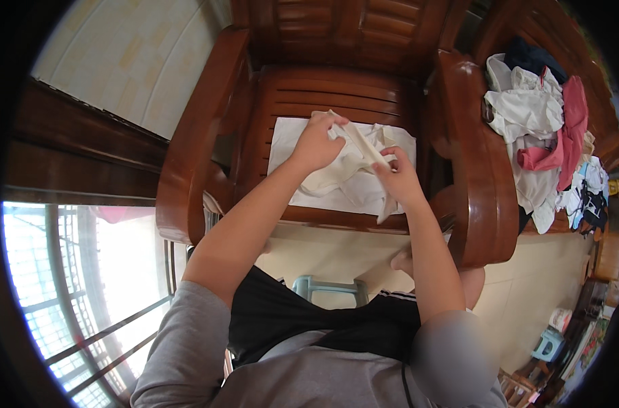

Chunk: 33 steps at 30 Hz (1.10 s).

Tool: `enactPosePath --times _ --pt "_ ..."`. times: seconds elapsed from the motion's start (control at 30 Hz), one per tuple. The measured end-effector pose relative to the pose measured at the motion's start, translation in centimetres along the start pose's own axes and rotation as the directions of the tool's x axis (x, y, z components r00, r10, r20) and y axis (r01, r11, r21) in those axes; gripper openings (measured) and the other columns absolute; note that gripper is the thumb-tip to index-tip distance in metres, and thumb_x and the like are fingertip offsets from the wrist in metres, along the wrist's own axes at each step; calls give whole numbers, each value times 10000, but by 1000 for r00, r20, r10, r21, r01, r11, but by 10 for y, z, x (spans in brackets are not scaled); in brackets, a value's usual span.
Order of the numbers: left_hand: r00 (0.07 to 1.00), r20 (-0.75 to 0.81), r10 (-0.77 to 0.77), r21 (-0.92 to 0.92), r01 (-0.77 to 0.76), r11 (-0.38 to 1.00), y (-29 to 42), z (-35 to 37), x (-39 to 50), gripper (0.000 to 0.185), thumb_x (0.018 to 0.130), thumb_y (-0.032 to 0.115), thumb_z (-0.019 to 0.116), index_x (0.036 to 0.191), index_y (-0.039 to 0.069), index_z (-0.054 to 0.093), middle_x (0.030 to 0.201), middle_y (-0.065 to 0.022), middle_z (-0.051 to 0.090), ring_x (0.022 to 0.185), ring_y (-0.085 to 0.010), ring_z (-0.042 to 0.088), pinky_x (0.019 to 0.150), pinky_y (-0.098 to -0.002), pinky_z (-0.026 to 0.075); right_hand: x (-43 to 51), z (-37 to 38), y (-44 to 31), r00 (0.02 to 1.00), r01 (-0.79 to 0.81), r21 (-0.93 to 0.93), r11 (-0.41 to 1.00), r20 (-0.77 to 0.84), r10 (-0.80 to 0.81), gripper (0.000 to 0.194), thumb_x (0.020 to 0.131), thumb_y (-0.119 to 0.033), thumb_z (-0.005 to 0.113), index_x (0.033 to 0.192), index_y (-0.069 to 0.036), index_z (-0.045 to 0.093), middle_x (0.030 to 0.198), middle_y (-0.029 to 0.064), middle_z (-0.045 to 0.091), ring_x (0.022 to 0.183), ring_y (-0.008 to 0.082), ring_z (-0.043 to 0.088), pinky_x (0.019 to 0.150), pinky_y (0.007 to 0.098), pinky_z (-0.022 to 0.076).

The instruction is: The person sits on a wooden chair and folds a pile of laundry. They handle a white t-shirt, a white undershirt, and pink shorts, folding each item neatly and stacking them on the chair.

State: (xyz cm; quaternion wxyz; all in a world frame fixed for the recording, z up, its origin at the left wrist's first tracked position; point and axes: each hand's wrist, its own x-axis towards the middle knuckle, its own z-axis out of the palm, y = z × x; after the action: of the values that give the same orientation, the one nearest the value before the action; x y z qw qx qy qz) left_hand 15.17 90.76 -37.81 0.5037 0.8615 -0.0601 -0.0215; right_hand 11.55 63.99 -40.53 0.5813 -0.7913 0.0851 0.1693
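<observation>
A cream-white cloth garment [340, 171] lies loosely bunched on a flat white cloth [283, 143], which is spread over the slatted seat of a wooden armchair [335, 81]. My left hand [322, 140] pinches one end of a narrow band of the garment. With its fingertips, my right hand [396, 176] grips the other end of that band. Between the two hands the band runs taut and slanting, down towards the right. A pointed end of the garment hangs below my right hand at the seat's front edge. What kind of garment it is, I cannot tell.
Broad wooden armrests [202, 137] flank the seat. To the right, a wooden bench bears heaped clothes [526, 109], white, pink and dark. Under my legs stands a light-blue plastic stool [332, 286]. A barred window [110, 285] is at lower left, and another blue stool [548, 345] at lower right.
</observation>
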Motion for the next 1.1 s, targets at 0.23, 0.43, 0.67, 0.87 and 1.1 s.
enactPosePath --times 0.23,0.43,0.67,0.87,1.1 --pt "969 242 48 373 -138 918 -52 14 -54 707 951 196 839 1627 172 632 1631 -133 581 1541 -383 523 1237 -499 503 11 -10 74 965 -13 -596 803 -217 -145 648 934 -231 908 1500 -149 603 1467 244 591 1259 475 664 1094 503 580" --pt "923 374 88 527 -289 799 -79 -4 -105 838 924 230 880 1696 183 554 1708 -91 552 1576 -351 504 1292 -524 425 -8 -10 75 945 5 -779 627 -201 -258 668 923 -211 910 1515 -162 603 1469 228 575 1293 471 654 1067 559 586" --pt "938 346 29 591 -242 769 -107 -18 -119 706 969 216 847 1633 183 611 1662 -70 604 1546 -330 538 1273 -526 431 -13 -23 77 958 32 -666 745 -192 -213 402 970 -172 865 1325 -90 698 1145 152 754 977 394 751 903 479 634" --pt "960 270 81 527 -218 822 -86 -14 -114 665 993 189 815 1625 181 609 1617 -77 638 1513 -337 568 1237 -523 451 7 -19 21 996 82 45 996 -33 -80 175 1174 -205 674 1137 -43 731 1033 80 779 945 233 776 863 400 644" --pt "963 165 214 454 -267 850 -49 2 -51 691 996 148 790 1652 214 584 1609 -64 643 1515 -342 567 1256 -522 430 9 -8 -6 984 -115 588 801 -40 171 216 1228 -167 551 1273 8 669 1055 141 775 924 214 779 858 404 678"
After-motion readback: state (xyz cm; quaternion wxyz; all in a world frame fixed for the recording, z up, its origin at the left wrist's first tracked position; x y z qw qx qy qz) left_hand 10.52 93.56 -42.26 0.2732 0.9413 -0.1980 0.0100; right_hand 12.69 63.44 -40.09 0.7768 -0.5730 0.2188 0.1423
